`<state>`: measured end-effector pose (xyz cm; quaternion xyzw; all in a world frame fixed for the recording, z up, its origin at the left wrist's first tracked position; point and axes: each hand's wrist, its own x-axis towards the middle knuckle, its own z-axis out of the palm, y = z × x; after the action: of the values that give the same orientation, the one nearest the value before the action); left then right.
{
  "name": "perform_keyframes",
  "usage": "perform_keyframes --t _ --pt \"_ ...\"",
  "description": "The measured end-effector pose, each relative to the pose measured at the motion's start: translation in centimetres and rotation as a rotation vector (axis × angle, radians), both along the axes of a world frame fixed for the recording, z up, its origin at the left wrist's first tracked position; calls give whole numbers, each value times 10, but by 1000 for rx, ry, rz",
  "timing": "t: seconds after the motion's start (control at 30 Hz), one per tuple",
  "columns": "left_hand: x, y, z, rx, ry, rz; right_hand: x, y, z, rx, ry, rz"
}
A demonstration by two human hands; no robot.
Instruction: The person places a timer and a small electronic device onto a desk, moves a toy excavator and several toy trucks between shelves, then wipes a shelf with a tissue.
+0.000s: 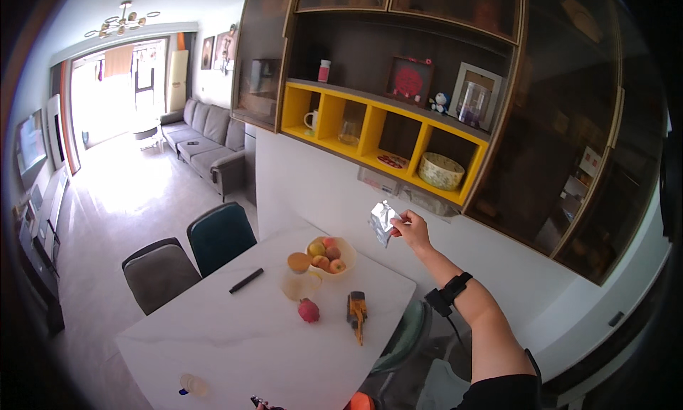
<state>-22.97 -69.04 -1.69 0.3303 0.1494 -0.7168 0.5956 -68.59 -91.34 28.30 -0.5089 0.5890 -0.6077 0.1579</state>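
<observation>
My right hand (410, 230) is raised at the wall end of the table, pinching a crumpled silver foil packet (382, 222) just below the yellow shelf. At the bottom edge of the picture, a small part of my left hand (260, 406) shows beside a dark object (267, 403); whether it grips that object is unclear. On the white marble-patterned table (224, 351) are a bowl of fruit (348, 255), a pitcher with an orange-brown lid (299, 262), a dragon fruit (308, 310), a yellow toy excavator (357, 314) and a black cylindrical object (246, 281).
A glass cup (193, 385) stands near the table's front left edge. A yellow cubby shelf (368, 121) holds a mug, a glass jar and a patterned bowl (441, 171). Chairs (221, 239) flank the table, including a green one (405, 338) at right. A grey sofa (208, 143) stands beyond.
</observation>
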Motion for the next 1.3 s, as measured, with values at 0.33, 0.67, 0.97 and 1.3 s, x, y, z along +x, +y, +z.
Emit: perform_keyframes --t 0.33,0.67,0.97,1.3 --pt "-40 -6 -48 56 -161 -9 20 -198 79 -206 247 -121" --pt "-39 -27 -16 97 -163 69 15 -284 133 -90 1106 -519" --pt "-50 -45 -11 123 -114 92 10 -294 137 124 1258 -601" --pt "-87 -68 -13 72 -43 84 0 -321 127 124 1557 -715"
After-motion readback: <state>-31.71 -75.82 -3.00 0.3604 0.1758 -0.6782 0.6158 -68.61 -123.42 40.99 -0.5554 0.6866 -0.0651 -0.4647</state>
